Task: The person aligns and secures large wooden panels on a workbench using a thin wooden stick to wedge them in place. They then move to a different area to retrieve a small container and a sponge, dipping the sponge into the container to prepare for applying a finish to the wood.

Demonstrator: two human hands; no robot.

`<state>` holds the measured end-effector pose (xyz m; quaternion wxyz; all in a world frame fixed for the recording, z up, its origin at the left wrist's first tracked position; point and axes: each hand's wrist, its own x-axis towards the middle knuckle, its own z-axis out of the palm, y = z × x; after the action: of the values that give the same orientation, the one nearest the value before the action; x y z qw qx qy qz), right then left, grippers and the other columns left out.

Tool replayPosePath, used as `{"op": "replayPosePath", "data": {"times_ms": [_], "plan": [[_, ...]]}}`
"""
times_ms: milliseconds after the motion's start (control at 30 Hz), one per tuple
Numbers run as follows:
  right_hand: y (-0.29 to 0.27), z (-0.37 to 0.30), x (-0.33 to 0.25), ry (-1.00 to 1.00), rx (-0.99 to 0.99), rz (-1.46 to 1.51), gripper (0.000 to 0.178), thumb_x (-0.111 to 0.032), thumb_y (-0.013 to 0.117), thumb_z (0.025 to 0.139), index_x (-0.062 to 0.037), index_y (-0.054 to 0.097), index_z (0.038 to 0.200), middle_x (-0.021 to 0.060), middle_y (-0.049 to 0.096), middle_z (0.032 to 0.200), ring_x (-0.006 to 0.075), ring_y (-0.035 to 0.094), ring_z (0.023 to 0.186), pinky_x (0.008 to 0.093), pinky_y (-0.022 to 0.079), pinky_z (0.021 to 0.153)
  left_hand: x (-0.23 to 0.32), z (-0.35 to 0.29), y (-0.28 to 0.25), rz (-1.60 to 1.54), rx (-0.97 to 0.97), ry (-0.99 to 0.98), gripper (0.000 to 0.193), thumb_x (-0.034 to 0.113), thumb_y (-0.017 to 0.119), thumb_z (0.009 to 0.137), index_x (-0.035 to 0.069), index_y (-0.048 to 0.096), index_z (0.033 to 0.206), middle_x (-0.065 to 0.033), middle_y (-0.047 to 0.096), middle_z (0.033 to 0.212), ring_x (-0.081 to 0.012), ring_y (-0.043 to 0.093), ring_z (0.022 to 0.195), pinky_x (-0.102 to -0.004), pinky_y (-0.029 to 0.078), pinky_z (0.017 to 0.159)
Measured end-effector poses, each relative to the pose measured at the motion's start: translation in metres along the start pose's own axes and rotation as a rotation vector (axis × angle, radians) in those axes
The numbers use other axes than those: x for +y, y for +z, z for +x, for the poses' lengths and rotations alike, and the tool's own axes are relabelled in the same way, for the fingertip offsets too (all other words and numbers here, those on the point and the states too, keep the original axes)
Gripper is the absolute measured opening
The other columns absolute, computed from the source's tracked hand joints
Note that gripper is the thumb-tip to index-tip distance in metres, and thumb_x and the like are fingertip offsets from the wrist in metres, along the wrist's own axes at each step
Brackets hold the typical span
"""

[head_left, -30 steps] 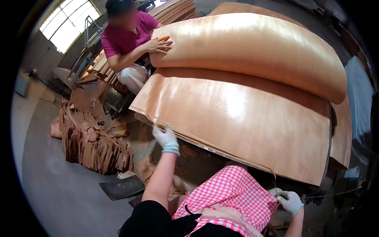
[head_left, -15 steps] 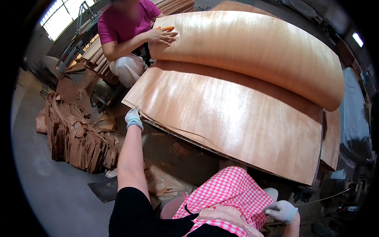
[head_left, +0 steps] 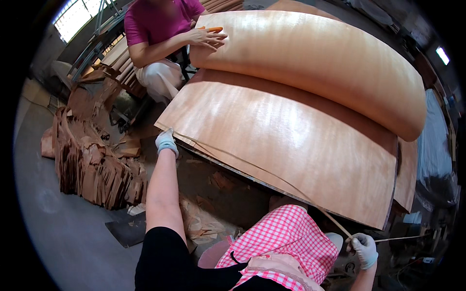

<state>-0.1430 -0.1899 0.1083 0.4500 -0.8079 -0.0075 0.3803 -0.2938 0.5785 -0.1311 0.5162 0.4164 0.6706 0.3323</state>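
Note:
A broad sheet of wood veneer (head_left: 272,140) lies flat in front of me, its far part curled over into a large roll (head_left: 310,63). My left hand (head_left: 166,140), in a white glove, is closed at the near left corner of the sheet. From its fingers a thin wood strip (head_left: 272,173) runs along the near edge to my right hand (head_left: 363,250). That gloved right hand is closed round the strip, off the sheet's edge by my knee; the strip's tail sticks out to the right. What lies under the left fingertips is partly hidden.
Across the sheet a person in a magenta top (head_left: 158,24) rests a hand (head_left: 208,39) on the roll, with an orange-handled tool. A stack of torn veneer (head_left: 97,169) stands at left. Plastic-wrapped material (head_left: 434,145) is at far right. Veneer scraps (head_left: 206,220) litter the floor.
My right hand, earlier by my apron without the strip, has moved slightly right and up and taken hold of it. The strip now stretches between my hands; the left stays near the corner.

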Motion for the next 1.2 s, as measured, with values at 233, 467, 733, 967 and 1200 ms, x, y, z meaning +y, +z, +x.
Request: {"op": "replayPosePath", "data": {"times_ms": [233,467,733,967,1200], "plan": [[-0.020,0.025,-0.013,0.006,0.066,-0.069,0.030,-0.029,0.068,0.093,0.0012,0.069,0.093,0.0053,0.065,0.068,0.0111,0.057,0.057,0.0242,0.043,0.052,-0.010,-0.003,-0.008,0.282,0.102,0.210,0.033,0.028,0.080,0.083,0.002,0.071,0.101,-0.0113,0.073,0.094,-0.0235,0.066,0.083,-0.0367,0.051,0.084],[-0.026,0.047,-0.001,0.032,0.078,-0.166,0.025,-0.024,0.065,0.095,0.0012,0.068,0.092,0.0051,0.064,0.068,0.0105,0.055,0.054,0.0248,0.043,0.049,0.038,-0.092,0.002,0.740,0.474,0.292,0.037,0.032,0.079,0.080,0.010,0.071,0.109,-0.0136,0.064,0.128,-0.0279,0.058,0.120,-0.0439,0.045,0.101],[-0.024,0.067,0.002,0.011,0.052,-0.167,0.024,-0.023,0.065,0.095,0.0005,0.068,0.092,0.0042,0.064,0.068,0.0110,0.056,0.056,0.0262,0.044,0.053,0.012,-0.054,-0.014,1.310,0.020,0.970,0.058,0.044,0.052,0.095,0.011,0.052,0.142,-0.0073,0.041,0.156,-0.0269,0.034,0.144,-0.0479,0.016,0.121],[-0.035,0.078,0.008,0.006,0.056,-0.145,0.025,-0.025,0.064,0.096,0.0001,0.068,0.093,0.0040,0.064,0.068,0.0107,0.056,0.057,0.0261,0.045,0.053,-0.015,-0.041,-0.018,1.323,-0.266,0.821,0.091,0.062,0.053,0.090,0.007,0.025,0.156,-0.0150,0.017,0.165,-0.0305,0.014,0.153,-0.0475,0.008,0.123],[-0.040,0.097,0.037,0.048,0.122,-0.264,0.024,-0.023,0.064,0.094,-0.0002,0.069,0.090,0.0037,0.065,0.068,0.0103,0.057,0.058,0.0264,0.045,0.054,0.002,-0.052,-0.018,1.405,-0.356,0.726,0.121,0.080,0.058,0.076,0.005,0.012,0.159,-0.0177,0.006,0.166,-0.0302,0.005,0.154,-0.0467,0.003,0.123]]}}
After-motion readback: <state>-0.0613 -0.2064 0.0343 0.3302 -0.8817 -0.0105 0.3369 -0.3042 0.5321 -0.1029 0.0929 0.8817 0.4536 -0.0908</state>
